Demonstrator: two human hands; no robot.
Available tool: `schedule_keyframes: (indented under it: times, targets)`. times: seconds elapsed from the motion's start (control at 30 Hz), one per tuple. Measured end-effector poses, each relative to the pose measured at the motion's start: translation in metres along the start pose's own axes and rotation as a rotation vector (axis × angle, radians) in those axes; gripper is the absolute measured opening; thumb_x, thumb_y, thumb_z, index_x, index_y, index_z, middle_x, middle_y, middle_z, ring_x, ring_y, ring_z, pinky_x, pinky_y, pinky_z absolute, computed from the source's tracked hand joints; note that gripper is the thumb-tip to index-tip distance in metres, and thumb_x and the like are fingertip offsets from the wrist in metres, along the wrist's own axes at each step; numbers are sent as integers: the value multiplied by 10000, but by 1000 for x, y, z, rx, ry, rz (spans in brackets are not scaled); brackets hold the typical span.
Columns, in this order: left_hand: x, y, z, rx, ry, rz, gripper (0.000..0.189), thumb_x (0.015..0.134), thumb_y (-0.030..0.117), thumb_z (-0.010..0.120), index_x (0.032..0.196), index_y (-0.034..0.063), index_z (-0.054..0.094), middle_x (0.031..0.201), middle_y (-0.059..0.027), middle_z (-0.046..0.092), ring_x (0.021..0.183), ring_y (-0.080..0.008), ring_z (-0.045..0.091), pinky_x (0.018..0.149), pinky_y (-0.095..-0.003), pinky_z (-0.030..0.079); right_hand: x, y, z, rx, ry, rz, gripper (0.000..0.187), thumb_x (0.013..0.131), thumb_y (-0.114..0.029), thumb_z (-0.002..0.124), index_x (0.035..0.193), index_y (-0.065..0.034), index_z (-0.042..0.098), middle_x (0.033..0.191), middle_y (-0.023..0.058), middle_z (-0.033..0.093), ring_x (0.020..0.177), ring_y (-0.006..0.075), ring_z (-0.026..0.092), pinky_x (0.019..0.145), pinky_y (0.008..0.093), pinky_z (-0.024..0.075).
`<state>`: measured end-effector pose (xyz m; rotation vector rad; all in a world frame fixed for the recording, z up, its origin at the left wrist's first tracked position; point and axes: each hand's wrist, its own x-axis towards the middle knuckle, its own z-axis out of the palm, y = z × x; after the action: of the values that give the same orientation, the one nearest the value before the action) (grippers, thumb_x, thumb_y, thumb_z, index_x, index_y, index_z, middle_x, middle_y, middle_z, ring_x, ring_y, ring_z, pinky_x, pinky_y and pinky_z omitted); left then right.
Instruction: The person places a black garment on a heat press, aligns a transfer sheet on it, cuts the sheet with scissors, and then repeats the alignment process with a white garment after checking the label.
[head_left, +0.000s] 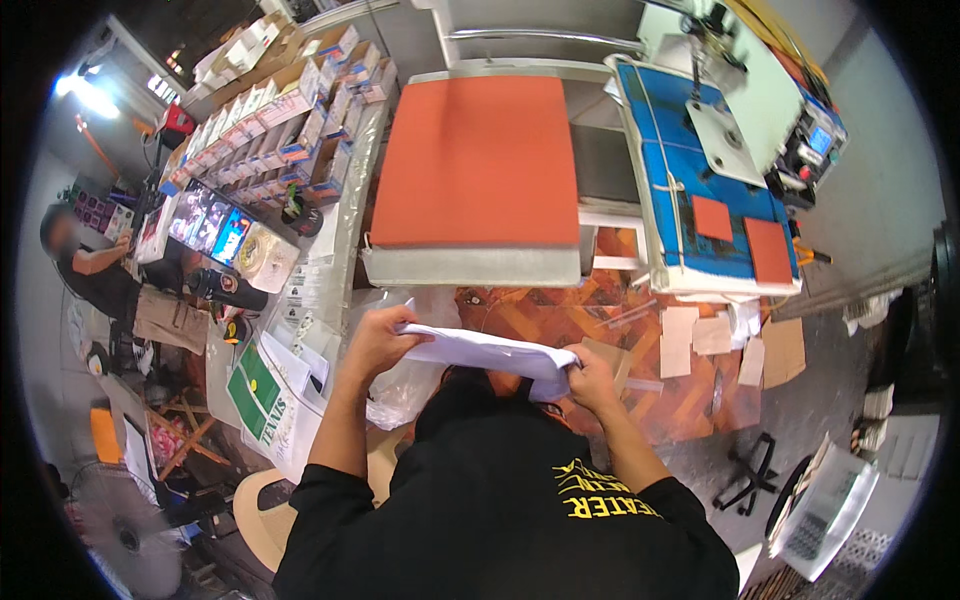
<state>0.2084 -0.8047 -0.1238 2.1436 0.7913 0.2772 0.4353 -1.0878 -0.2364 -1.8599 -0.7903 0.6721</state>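
Observation:
A white folded cloth (487, 351) is stretched between my two hands, in front of my body. My left hand (384, 339) pinches its left end between thumb and fingers. At the other end, my right hand (592, 376) grips a bunched corner, and part of the cloth hangs down there. Beyond the cloth lies a flat platen with an orange-red pad (476, 161), which neither hand touches. To its right, a blue-topped board (667, 180) carries two small orange-red pads, a cord and a metal plate.
On the left table (360, 195) stand rows of cardboard boxes (262, 112), a lit screen (210, 221), a black bottle (229, 289) and a green printed sheet (255, 390). A seated person (97, 262) is at far left, a fan (127, 532) below. Cardboard pieces (675, 341) lie on the floor.

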Motion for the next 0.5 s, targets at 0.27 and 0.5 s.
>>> schedule_keyframes:
  times: [0.27, 0.5]
  targets:
    - [54, -41, -77, -51, 162, 91, 145, 726, -17, 776, 824, 3, 671, 759, -91, 657, 721, -189, 634, 634, -318, 489, 83, -95, -36, -185, -47, -165, 103, 744, 14, 686, 843, -7, 666, 832, 128, 655, 787, 252, 652, 720, 351, 504]
    - [91, -108, -94, -286, 7, 18, 107, 778, -68, 699, 866, -10, 688, 835, -97, 680, 829, -212, 651, 760, -310, 518, 111, -81, -41, -420, -21, 116, 167, 730, 9, 740, 888, -12, 688, 823, 97, 679, 763, 184, 650, 699, 303, 511]
